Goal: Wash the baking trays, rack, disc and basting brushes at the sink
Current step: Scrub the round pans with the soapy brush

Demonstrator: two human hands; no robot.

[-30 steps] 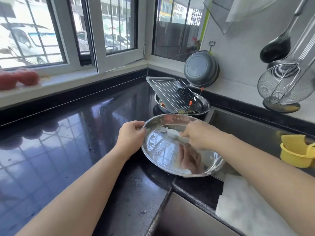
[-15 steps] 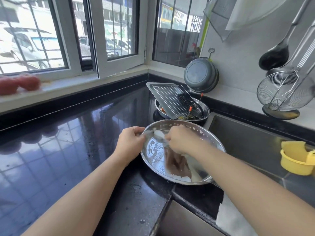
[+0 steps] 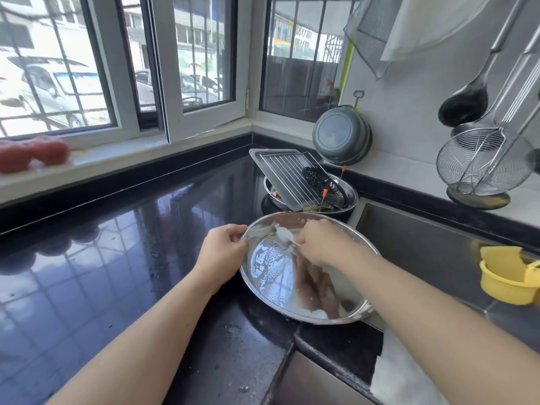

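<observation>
Spreading away to the left of the left hand [image 3: 223,248], the black polished counter [image 3: 122,258] carries window reflections and scattered water drops. Right of the right hand [image 3: 320,244] drops the steel sink [image 3: 423,247], with a yellow plastic holder [image 3: 510,279] hung at its far right edge. Between the two hands sits the round steel tray [image 3: 274,273], partly on the counter and partly over the sink's left edge, its inside streaked with suds and mirroring the fingers above it. Left hand grips the tray's left rim, thumb over the lip, fingers curled under. Right hand is closed round a white soapy scrubber [image 3: 283,233] pressed to the tray's upper inner surface; exactly what the scrubber is cannot be made out. Beyond both hands, toward the corner, a steel bowl [image 3: 350,197] holds a rectangular baking tray [image 3: 263,159] leaning tilted, a wire rack [image 3: 292,176] lying on it, and a black perforated disc [image 3: 323,182] resting against the rack. Two thin sticks with orange tips [image 3: 325,192] poke up from the bowl beside the disc. Behind that, a dark pan [image 3: 340,135] leans against the wall. Far right of the right hand, a wire skimmer [image 3: 479,162] and a black ladle [image 3: 463,105] hang on the wall. Below the right forearm lies a white cloth [image 3: 400,378].
</observation>
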